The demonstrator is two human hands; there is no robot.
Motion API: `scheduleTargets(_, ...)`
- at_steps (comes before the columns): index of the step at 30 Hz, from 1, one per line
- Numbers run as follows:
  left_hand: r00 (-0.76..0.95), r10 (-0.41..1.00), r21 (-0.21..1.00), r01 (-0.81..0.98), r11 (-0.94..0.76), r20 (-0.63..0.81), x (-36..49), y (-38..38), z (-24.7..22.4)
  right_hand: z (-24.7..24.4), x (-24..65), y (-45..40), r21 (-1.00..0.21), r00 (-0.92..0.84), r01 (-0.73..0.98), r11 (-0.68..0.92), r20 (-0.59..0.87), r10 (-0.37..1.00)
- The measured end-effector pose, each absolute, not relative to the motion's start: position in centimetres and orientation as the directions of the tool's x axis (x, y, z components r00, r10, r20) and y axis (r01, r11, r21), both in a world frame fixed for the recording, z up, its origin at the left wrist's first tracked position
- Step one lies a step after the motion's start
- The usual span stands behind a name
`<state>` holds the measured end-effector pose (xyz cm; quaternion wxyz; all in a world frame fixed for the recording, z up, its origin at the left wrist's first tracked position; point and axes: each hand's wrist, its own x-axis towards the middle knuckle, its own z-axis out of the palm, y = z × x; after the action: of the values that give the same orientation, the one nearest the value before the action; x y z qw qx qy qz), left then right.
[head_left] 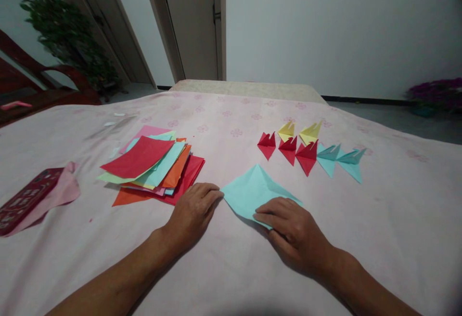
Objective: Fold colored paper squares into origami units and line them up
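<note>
A light blue sheet of paper [249, 188] lies turned like a diamond on the pink cloth, with creases running from its top corner. My left hand [198, 205] is at its left corner, the fingers pressed together on that tip. On the lower right part rests my right hand [288, 227], its fingers over the near edge and the thumb below, pinching the paper. To the left lies a loose pile of coloured square sheets [139, 157], a red one on top. Folded paper birds stand at the back right: red [306, 156], yellow [310, 134] and light blue [351, 159].
A dark red box [31, 195] with a pink cloth or paper beside it lies at the far left. The pink flowered tablecloth [227, 118] covers the table. Beyond are a wooden chair [68, 82], a green plant [65, 36] and a door [191, 22].
</note>
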<state>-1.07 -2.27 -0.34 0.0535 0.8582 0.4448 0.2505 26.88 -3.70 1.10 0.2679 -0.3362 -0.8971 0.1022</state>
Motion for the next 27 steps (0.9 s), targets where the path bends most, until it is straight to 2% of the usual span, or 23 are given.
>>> scheduleTargets(5, 0.497, 0.767, 0.313, 0.712, -0.628, 0.407, -0.4, -2.2, -0.3, 0.9, 27.8, -4.0, -0.239, -0.738, 0.493, 0.836, 0.394, 0.548)
scheduleTargets(17, 0.480, 0.750, 0.330, 0.692, -0.643, 0.455, 0.8, -1.3, -0.4, 0.5, 29.9, -3.2, -0.291, -0.454, 0.746, 0.599, 0.437, 0.776)
scheduleTargets(23, 0.484, 0.762, 0.422, 0.638, -0.644, 0.431, 0.7, -1.4, 0.0, 0.3, 30.1, -2.7, -0.255, -0.441, 0.783, 0.568, 0.415, 0.795)
scheduleTargets(27, 0.483, 0.747, 0.449, 0.600, -0.662, 0.457, 0.8, -1.2, 0.0, 0.2, 30.0, -2.3, -0.306, -0.422, 0.770, 0.560, 0.413, 0.807)
